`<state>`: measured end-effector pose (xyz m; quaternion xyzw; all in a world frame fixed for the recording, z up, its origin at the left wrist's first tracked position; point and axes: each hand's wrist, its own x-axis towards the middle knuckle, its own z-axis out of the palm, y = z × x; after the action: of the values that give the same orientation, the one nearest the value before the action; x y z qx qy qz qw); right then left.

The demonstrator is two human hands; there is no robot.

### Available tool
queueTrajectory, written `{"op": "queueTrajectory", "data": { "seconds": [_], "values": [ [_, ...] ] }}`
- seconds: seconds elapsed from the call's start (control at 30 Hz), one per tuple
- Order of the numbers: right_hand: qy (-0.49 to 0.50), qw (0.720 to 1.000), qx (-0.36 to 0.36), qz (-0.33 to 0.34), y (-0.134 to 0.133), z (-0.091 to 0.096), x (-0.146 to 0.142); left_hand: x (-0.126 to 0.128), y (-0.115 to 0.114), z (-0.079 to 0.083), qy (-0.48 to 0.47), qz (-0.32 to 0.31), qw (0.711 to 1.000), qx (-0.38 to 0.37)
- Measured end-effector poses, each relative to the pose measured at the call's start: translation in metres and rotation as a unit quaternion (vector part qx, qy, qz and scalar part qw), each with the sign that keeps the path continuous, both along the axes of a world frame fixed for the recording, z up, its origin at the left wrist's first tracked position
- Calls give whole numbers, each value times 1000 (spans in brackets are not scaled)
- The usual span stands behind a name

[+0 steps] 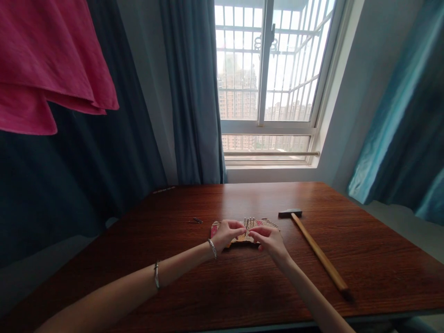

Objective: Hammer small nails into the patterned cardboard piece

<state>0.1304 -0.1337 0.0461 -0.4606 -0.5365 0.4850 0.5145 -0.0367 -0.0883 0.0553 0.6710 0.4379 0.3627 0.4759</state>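
patterned board (242, 239) with upright nails (250, 222) lies on the wood-grain tabletop (194, 282), straight ahead of you. your left hand (225, 232) and right hand (271, 239) meet over it, thumbs and forefingers nearly together near the nails; whether either pinches one, cannot tell. advice: touch lightly, steady any nail low and plumb, rest spare fingers on the board, mind its neighbours. hammer (314, 247) to the right, loose nails (197, 220) left.

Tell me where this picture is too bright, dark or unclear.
Head view: daylight bleaches the window and leaves sheen on the far side of the table; head view: the leftmost curtain is dim, and the upright nails look tiny and indistinct.
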Motion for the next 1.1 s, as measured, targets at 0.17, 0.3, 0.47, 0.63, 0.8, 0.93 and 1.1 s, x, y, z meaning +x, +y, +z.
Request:
{"op": "queueTrajectory", "data": {
  "seconds": [0.17,0.3,0.47,0.63,0.8,0.93,1.1],
  "values": [
    [39,998,-43,24,-12,-8,0,5,-20,-18,-3,-31,999,-12],
    [38,997,-58,38,-16,-13,3,5,-23,-24,-12,-47,999,2],
    [25,996,-72,38,-18,-15,5,5,-23,-30,-22,-54,998,4],
    [24,997,-74,20,-18,-17,2,5,-24,-34,-10,-60,998,15],
    [24,999,-40,-1,-11,-18,9,2,-21,-29,55,-58,994,68],
    [21,997,11,-68,11,-15,32,-8,-2,-20,144,19,974,172],
    [9,993,42,-111,50,-19,46,-22,33,-19,272,-25,912,308]
  ]
}}
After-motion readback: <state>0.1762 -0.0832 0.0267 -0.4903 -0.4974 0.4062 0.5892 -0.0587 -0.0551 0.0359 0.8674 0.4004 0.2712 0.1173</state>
